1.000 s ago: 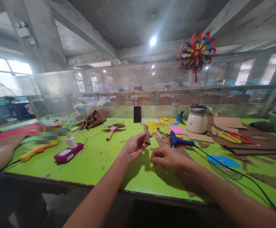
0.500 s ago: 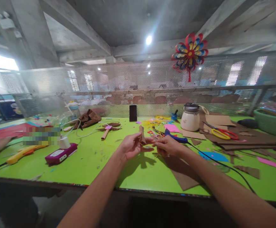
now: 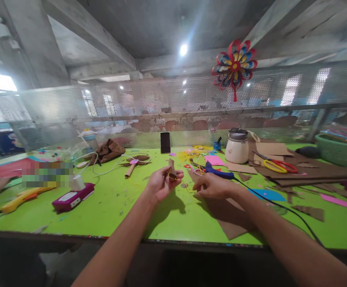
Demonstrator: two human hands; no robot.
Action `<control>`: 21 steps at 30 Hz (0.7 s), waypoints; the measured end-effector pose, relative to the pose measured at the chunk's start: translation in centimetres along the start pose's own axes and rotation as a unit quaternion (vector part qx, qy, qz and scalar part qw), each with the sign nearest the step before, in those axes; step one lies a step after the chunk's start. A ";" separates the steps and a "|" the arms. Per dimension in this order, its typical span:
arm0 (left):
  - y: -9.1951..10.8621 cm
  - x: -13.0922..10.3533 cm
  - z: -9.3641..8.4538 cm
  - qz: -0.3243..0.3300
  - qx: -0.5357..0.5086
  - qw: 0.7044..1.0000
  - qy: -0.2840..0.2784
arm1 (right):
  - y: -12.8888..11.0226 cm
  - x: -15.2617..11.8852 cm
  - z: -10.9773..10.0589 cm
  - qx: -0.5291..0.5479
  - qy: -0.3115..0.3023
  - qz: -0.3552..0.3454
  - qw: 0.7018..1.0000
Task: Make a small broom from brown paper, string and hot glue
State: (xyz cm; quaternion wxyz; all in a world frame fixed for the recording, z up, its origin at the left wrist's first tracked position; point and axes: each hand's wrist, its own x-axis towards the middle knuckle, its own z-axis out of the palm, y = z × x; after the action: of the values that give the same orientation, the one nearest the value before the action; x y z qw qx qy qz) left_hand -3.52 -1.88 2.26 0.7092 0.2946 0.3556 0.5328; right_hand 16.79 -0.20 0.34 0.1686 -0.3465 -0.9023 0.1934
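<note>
Brown folded paper [image 3: 172, 167] is pinched upright in the left hand [image 3: 160, 184], seemingly for steadiness, beside the curled right hand [image 3: 213, 185], grip unclear.

on the bench [image 3: 110, 207], the phone [image 3: 165, 142] stood behind the left hand [image 3: 160, 184] and the power strip [image 3: 77, 198] lay left of it. the glue gun [image 3: 219, 173] lay between the right hand [image 3: 213, 186] and the jar [image 3: 237, 151]; farther right, scissors [image 3: 275, 162] rested on cardboard [image 3: 320, 173].

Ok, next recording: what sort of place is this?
Probably a craft room or small workshop: on a green table there are a blue glue gun, brown sheets of paper or card and scissors with red and yellow handles.
</note>
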 end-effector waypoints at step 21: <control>-1.2 0.4 0.4 0.040 0.092 0.994 0.031 | 5.4 -0.2 -6.8 -0.097 0.203 0.266 0.937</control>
State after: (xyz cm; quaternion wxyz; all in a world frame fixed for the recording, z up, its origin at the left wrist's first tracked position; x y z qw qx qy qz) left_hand -2.47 -1.81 1.41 0.6458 0.3555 0.4130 0.5347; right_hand 22.98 4.95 3.70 0.2563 -0.6204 -0.7381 0.0684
